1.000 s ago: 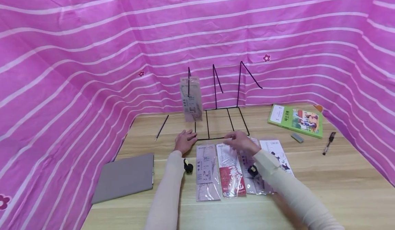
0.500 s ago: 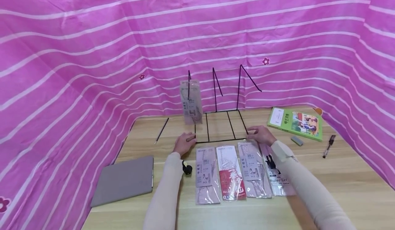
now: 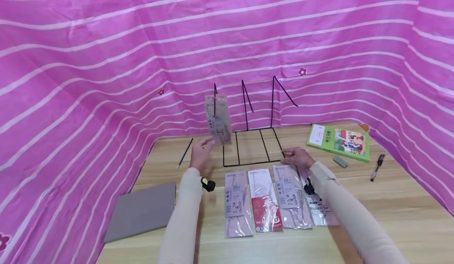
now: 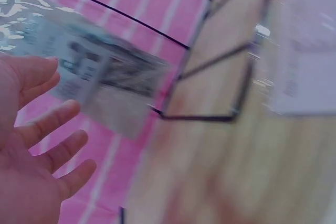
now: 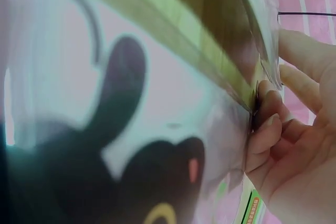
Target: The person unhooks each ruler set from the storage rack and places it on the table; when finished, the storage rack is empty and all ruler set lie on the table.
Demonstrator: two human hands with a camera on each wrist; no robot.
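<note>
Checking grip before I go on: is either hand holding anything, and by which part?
The left hand is open beside the upright ruler pack, holding nothing. The right hand pinches the cartoon ruler pack by its top edge.

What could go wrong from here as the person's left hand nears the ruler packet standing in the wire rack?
1. The ruler packet stands upright against only one thin divider of the wire rack; a nudge from the open left hand may tip it over.
2. The right hand rests at the rack's front corner; shifting the light rack could topple the packet.
</note>
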